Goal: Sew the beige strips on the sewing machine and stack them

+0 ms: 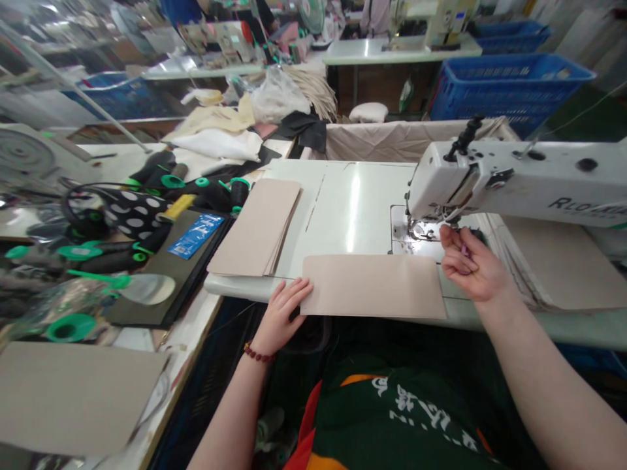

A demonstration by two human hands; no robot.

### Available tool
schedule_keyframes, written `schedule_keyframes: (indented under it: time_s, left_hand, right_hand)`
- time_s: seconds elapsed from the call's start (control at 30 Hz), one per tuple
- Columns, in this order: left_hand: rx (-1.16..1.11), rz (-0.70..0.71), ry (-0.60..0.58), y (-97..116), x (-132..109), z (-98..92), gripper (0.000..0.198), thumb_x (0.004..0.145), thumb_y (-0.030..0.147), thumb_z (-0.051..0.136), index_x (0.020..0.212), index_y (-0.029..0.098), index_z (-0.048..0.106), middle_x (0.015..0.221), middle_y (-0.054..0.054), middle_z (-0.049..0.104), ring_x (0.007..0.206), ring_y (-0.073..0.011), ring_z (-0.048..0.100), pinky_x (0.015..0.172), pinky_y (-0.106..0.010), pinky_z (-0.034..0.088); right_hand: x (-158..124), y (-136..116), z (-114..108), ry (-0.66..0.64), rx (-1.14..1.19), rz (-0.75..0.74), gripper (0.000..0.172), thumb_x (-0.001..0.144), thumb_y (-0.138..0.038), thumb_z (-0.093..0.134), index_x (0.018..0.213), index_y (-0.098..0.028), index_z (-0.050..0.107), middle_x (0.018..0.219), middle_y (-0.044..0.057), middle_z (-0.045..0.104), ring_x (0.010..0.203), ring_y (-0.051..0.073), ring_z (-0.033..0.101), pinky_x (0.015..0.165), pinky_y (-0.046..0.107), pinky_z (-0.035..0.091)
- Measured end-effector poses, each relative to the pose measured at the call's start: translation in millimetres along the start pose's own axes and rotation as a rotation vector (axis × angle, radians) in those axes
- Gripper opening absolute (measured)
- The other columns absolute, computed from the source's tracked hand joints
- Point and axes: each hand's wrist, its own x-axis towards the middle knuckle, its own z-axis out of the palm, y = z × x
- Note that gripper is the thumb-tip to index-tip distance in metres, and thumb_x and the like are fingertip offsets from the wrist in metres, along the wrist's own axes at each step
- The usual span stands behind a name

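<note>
A rectangular beige panel [372, 286] lies at the front edge of the white sewing table, partly over the edge. My left hand [281, 310] is at its left end, fingers on the edge and thumb lower down, closed on it. My right hand [473, 264] is raised beside the needle area of the sewing machine [514, 176], past the panel's right end. Its fingers are curled round a small purple object [464, 250], mostly hidden, so its kind is unclear. The presser foot [416, 228] stands just left of these fingers.
A stack of beige panels [257, 225] lies on the table's left, another stack [563, 264] under the machine arm at right. Thread spools [240, 192], a blue packet [196, 235] and a clear bottle [147, 288] crowd the left side table. Blue crates [509, 75] stand behind.
</note>
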Motion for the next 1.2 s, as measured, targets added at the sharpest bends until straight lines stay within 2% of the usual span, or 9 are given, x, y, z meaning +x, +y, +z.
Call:
schedule_keyframes:
  time_s: [0.27,0.37,0.53,0.67,0.8,0.93,1.07,1.13,1.2]
  left_hand:
    - [-0.026,0.012,0.005,-3.6,-0.8,3.7,0.057,0.086,0.014,0.05,0.14,0.025,0.039,0.147,-0.005,0.04,0.138,-0.0221,0.032,0.116,-0.048,0.018]
    - [-0.032,0.016,0.025,-3.7,-0.2,3.3,0.057,0.085,0.013,0.051,0.14,0.026,0.039,0.147,-0.005,0.04,0.138,-0.0223,0.032,0.116,-0.048,0.019]
    - [-0.04,0.023,0.034,-4.8,0.4,3.4,0.06,0.084,0.01,0.05,0.141,0.028,0.038,0.146,-0.005,0.041,0.137,-0.0233,0.034,0.115,-0.049,0.021]
    - [-0.023,0.046,0.062,-7.6,1.9,5.9,0.057,0.085,0.012,0.051,0.138,0.03,0.043,0.146,-0.005,0.042,0.136,-0.0251,0.036,0.113,-0.05,0.025]
    - [-0.006,0.082,0.072,-9.4,6.9,3.5,0.049,0.088,0.015,0.051,0.134,0.032,0.049,0.145,-0.004,0.043,0.135,-0.0268,0.035,0.11,-0.05,0.029]
    - [-0.023,0.135,0.062,-7.8,14.9,-7.0,0.043,0.09,0.019,0.052,0.13,0.035,0.054,0.138,-0.003,0.05,0.133,-0.0274,0.038,0.107,-0.051,0.031]
    - [-0.123,0.168,0.057,3.3,25.0,-25.6,0.036,0.09,0.02,0.054,0.124,0.033,0.059,0.128,-0.002,0.06,0.127,-0.0253,0.046,0.11,-0.051,0.026]
    - [-0.24,0.134,0.075,14.7,31.6,-38.3,0.028,0.091,0.021,0.053,0.115,0.029,0.064,0.117,-0.002,0.065,0.118,-0.0228,0.054,0.11,-0.048,0.027]
    - [-0.358,0.014,0.102,30.4,40.7,-53.0,0.019,0.091,0.025,0.054,0.105,0.025,0.067,0.106,-0.002,0.069,0.105,-0.0206,0.059,0.103,-0.04,0.038]
  right_hand:
    - [10.3,0.2,2.4,-0.023,0.394,0.076,0.014,0.093,-0.023,0.051,0.086,-0.021,0.063,0.07,-0.004,0.064,0.034,0.002,0.018,0.032,0.011,0.032]
    - [7.4,0.3,1.3,-0.039,0.46,0.089,0.013,0.092,-0.024,0.054,0.083,-0.021,0.062,0.077,-0.004,0.067,0.033,0.001,0.023,0.032,0.009,0.034]
    - [-14.1,15.0,-7.3,-0.028,0.352,0.13,0.021,0.092,-0.039,0.054,0.092,-0.021,0.066,0.097,0.001,0.07,0.033,-0.001,0.021,0.03,0.011,0.032]
    - [-26.4,25.8,-14.3,-0.013,0.348,0.2,0.03,0.093,-0.041,0.051,0.096,-0.017,0.068,0.099,0.006,0.07,0.034,-0.002,0.021,0.031,0.01,0.032]
    - [-16.8,17.2,-11.8,-0.04,0.442,0.198,0.03,0.095,-0.038,0.047,0.094,-0.016,0.067,0.098,0.005,0.07,0.033,-0.001,0.02,0.03,0.01,0.032]
    - [-0.9,0.3,0.1,-0.065,0.551,0.165,0.025,0.097,-0.031,0.045,0.09,-0.016,0.064,0.095,0.003,0.07,0.033,-0.001,0.021,0.029,0.009,0.031]
    - [5.3,-5.6,10.2,-0.01,0.618,0.136,0.018,0.095,-0.021,0.048,0.083,-0.015,0.061,0.074,-0.001,0.068,0.032,-0.001,0.024,0.028,0.009,0.028]
    - [5.1,-5.2,11.7,0.003,0.621,0.13,0.015,0.093,-0.021,0.052,0.083,-0.015,0.06,0.072,-0.001,0.068,0.032,-0.001,0.024,0.027,0.009,0.028]
    - [4.3,-4.4,11.1,0.001,0.606,0.126,0.01,0.09,-0.021,0.056,0.084,-0.015,0.06,0.076,0.0,0.069,0.031,-0.001,0.024,0.027,0.01,0.028]
